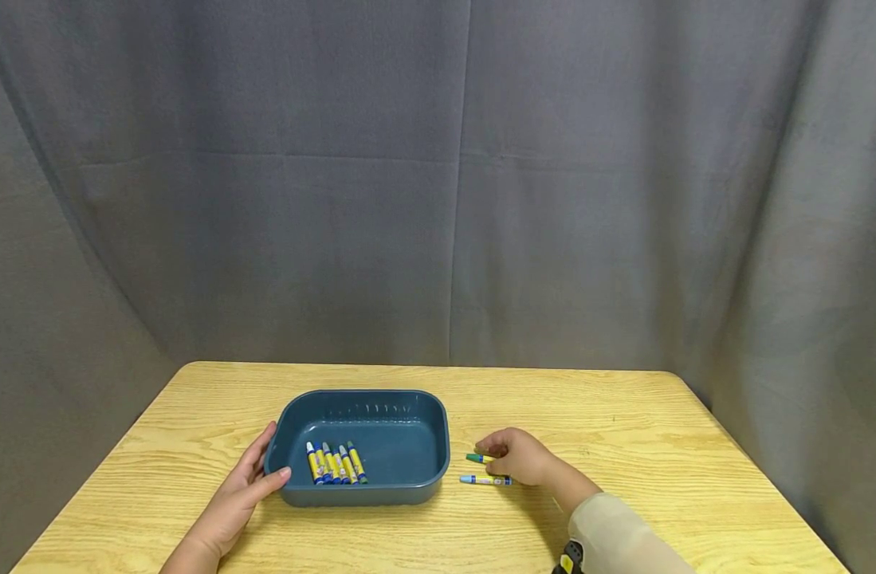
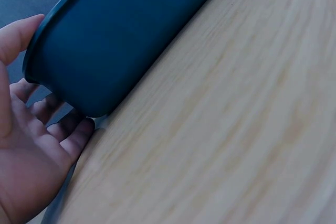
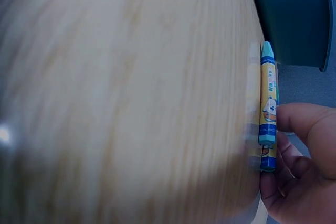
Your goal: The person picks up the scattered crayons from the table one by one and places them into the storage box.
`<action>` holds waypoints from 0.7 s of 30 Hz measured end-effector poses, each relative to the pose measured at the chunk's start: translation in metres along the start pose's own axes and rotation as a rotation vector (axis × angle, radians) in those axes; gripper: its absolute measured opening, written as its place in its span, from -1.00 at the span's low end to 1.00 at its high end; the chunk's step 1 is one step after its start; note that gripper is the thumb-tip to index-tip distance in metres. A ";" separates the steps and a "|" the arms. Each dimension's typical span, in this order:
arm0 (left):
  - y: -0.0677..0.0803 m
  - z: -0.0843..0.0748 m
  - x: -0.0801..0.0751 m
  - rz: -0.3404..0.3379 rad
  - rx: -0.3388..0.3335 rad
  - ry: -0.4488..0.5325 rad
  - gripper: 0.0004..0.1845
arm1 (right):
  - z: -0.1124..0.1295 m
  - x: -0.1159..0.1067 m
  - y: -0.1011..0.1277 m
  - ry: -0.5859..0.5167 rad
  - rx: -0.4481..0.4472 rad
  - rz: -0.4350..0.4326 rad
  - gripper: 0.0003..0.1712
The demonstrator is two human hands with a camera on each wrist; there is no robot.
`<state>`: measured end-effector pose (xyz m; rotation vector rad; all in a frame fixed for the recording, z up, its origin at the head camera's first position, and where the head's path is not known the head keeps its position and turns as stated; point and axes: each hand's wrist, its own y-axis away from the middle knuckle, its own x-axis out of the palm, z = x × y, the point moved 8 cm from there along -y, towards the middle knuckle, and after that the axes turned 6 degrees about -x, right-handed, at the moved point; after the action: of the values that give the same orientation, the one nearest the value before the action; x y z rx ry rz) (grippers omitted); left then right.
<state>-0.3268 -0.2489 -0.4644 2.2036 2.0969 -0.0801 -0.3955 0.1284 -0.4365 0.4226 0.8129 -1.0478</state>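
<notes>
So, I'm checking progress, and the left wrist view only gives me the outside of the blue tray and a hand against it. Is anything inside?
Observer: Yes. The head view shows a row of crayons lying in the left front part of the tray.
Operator: Where is the other hand?
Observer: The right hand is on the table to the right of the tray, apart from it.
Operator: Is it holding anything?
Observer: Its thumb touches a light blue crayon on the table, and a green crayon lies by its fingertips. I cannot tell whether it grips either.
</notes>
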 end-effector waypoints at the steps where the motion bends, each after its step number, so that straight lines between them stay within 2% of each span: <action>1: 0.000 0.000 0.000 0.001 -0.003 0.000 -0.15 | 0.000 0.000 0.000 0.002 0.001 0.001 -0.70; 8: 0.000 0.000 0.001 0.010 -0.010 0.012 -0.13 | -0.001 0.002 -0.001 -0.018 0.018 0.008 -0.78; 13: 0.001 0.000 0.000 0.000 -0.002 0.004 -0.15 | 0.001 -0.001 -0.001 -0.010 0.013 0.004 -0.74; 17: 0.001 -0.001 0.000 -0.007 -0.001 -0.002 -0.15 | 0.006 -0.008 -0.002 -0.053 0.007 -0.028 -0.71; 21: 0.001 -0.001 0.001 -0.005 -0.003 -0.001 -0.15 | 0.007 -0.017 -0.006 -0.144 0.039 -0.081 -0.67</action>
<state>-0.3263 -0.2479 -0.4636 2.1961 2.1004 -0.0787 -0.4026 0.1313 -0.4190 0.3447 0.6864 -1.1576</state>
